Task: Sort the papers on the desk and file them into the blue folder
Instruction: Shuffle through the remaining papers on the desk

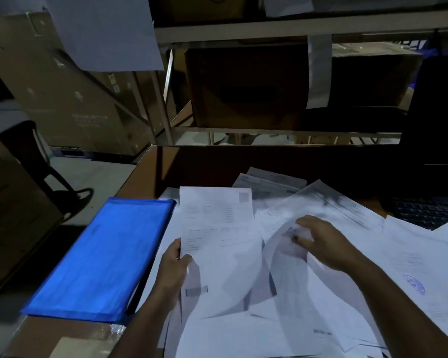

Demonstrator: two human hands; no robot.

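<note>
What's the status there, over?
Left hand grips one sheet. Right hand on loose papers, blurred. Blue folder closed, left of pile. Nothing blocking it.

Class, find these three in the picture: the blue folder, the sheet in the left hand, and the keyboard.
blue folder [101,257]: head view, middle of its closed cover.
sheet in the left hand [217,228]: head view, printed upper half.
keyboard [427,210]: head view, its dark keys at the right edge.
</note>
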